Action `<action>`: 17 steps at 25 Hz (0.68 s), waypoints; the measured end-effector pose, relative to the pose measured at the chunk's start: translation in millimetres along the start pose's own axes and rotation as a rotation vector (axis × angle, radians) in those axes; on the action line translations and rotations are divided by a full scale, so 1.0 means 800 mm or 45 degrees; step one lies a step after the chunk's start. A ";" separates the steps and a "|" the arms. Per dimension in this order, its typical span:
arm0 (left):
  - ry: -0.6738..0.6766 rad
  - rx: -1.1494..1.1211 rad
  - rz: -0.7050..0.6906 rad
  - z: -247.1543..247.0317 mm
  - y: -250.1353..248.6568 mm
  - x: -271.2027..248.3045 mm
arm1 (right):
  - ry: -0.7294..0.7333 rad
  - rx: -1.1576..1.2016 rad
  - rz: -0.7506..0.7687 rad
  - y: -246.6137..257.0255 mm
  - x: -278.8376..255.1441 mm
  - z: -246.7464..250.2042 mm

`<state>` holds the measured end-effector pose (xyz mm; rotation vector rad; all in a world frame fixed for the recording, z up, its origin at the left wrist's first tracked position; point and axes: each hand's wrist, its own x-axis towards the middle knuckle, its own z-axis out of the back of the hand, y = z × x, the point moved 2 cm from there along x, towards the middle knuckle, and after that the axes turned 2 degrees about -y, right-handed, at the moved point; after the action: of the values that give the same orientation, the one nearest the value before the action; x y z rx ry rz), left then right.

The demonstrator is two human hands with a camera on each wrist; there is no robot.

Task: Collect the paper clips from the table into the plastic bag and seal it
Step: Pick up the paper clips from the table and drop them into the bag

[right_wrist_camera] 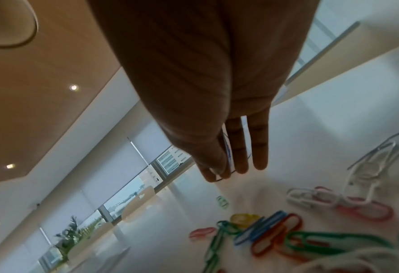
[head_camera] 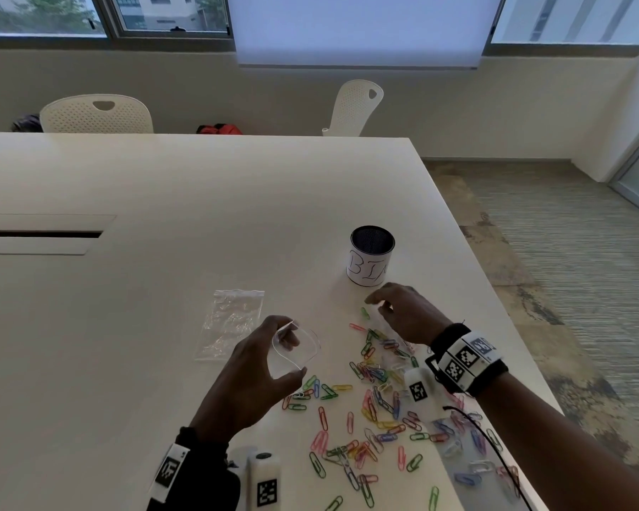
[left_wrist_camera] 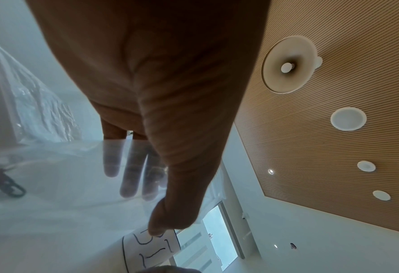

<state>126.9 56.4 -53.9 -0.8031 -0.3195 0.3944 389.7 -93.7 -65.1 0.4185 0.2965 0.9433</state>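
Many coloured paper clips [head_camera: 377,411] lie scattered over the near right part of the white table [head_camera: 163,178]. My left hand [head_camera: 286,354] grips a small clear plastic bag [head_camera: 308,350] just above the table, thumb and fingers holding its mouth open. In the left wrist view the fingers [left_wrist_camera: 128,175] show through the bag's film [left_wrist_camera: 65,184]. My right hand [head_camera: 379,306] hovers over the far end of the clip pile, fingers loosely bent. In the right wrist view this hand [right_wrist_camera: 231,166] has nearly straight fingers above the clips [right_wrist_camera: 275,234], and no clip shows in it.
A second clear zip bag [head_camera: 233,322] lies flat on the table left of my left hand. A black mesh cup with a white handwritten label [head_camera: 370,256] stands just beyond my right hand. The table's right edge [head_camera: 495,289] runs close by, with white chairs [head_camera: 96,114] behind.
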 end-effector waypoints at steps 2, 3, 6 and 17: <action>0.009 0.003 0.002 0.001 0.000 0.000 | 0.116 -0.087 0.068 0.005 0.003 -0.006; 0.011 0.004 0.003 0.001 0.000 -0.001 | 0.180 -0.117 0.106 0.008 0.000 -0.009; 0.002 0.004 0.006 0.005 0.001 -0.003 | 0.306 -0.144 0.195 0.016 -0.019 -0.012; 0.000 -0.027 0.015 0.002 -0.005 -0.005 | 0.259 -0.301 0.192 0.040 -0.075 -0.031</action>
<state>123.4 52.7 -50.3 -0.8260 -0.3197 0.4029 322.7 -121.7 -68.2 0.1286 0.3369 1.1572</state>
